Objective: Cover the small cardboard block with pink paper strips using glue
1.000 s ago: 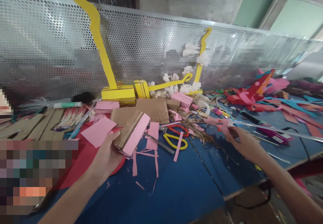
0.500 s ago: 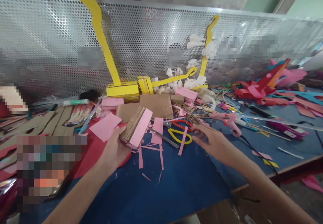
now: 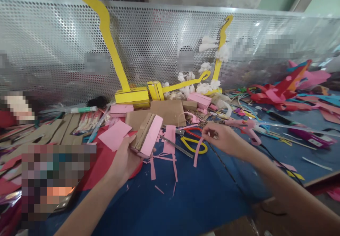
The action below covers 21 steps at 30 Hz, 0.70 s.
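Note:
My left hand (image 3: 124, 159) is closed around a small cardboard box (image 3: 150, 136), its right face covered in pink paper and its left side bare brown. Pinched by the top end, a narrow pink paper strip (image 3: 197, 156) hangs from my right hand (image 3: 215, 136). Behind that strip lie scissors (image 3: 205, 148) with red and yellow handles. A metal ruler (image 3: 177, 146) rests across a wider pink strip (image 3: 169, 138) between my hands. Thin pink offcuts (image 3: 152, 168) lie on the blue tabletop below the box. A pink paper square (image 3: 114, 135) is left of the box.
A pink glue gun (image 3: 249, 129) with a black cord lies right of my right hand. Yellow paper-covered boxes (image 3: 132, 97) stand at the back against a perforated metal panel (image 3: 159, 34). A purple-handled tool (image 3: 313, 138) lies far right, and cardboard strips (image 3: 57, 131) are at left.
My right hand has closed on the end of the narrow pink strip and lifted that end off the scissors. My left hand still holds the box. The view has shifted slightly.

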Each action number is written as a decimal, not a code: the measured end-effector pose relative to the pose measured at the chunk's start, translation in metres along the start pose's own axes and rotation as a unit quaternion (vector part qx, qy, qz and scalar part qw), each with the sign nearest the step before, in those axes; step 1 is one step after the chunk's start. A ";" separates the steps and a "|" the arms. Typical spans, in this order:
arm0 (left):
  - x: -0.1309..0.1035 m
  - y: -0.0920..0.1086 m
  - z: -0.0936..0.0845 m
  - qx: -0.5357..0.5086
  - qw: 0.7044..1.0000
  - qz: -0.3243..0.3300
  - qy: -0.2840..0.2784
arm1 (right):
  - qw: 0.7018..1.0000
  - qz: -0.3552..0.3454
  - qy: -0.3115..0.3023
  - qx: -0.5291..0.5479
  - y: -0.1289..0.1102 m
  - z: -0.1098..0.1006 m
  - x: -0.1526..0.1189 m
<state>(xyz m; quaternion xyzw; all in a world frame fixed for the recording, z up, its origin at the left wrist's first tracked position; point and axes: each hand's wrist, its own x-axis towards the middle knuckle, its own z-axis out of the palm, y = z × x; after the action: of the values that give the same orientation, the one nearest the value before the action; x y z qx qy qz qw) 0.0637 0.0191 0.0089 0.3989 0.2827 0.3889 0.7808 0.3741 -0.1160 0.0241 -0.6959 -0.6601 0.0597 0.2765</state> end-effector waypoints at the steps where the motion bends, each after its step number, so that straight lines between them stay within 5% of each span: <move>1: 0.000 0.001 0.001 -0.001 1.000 -0.005 0.006 | 0.999 -0.010 -0.019 0.038 -0.009 -0.009 -0.003; 4: -0.002 0.001 0.003 -0.004 1.000 -0.021 0.013 | 0.968 -0.050 -0.080 0.233 -0.039 -0.030 -0.008; 10: -0.006 0.000 0.001 -0.006 0.998 -0.013 -0.054 | 0.912 -0.083 -0.031 0.401 -0.101 -0.028 0.025; 14: -0.009 0.001 0.000 -0.007 0.997 -0.017 -0.075 | 0.904 -0.120 -0.027 0.410 -0.124 -0.011 0.068; 21: -0.012 0.005 0.003 -0.038 0.996 -0.030 -0.071 | 0.929 -0.174 -0.024 0.326 -0.126 0.016 0.121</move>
<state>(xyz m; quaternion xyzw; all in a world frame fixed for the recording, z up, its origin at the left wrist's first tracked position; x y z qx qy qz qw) 0.0580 0.0096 0.0163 0.3864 0.2236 0.3467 0.8250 0.2695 0.0011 0.1032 -0.4397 -0.7216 0.2395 0.4780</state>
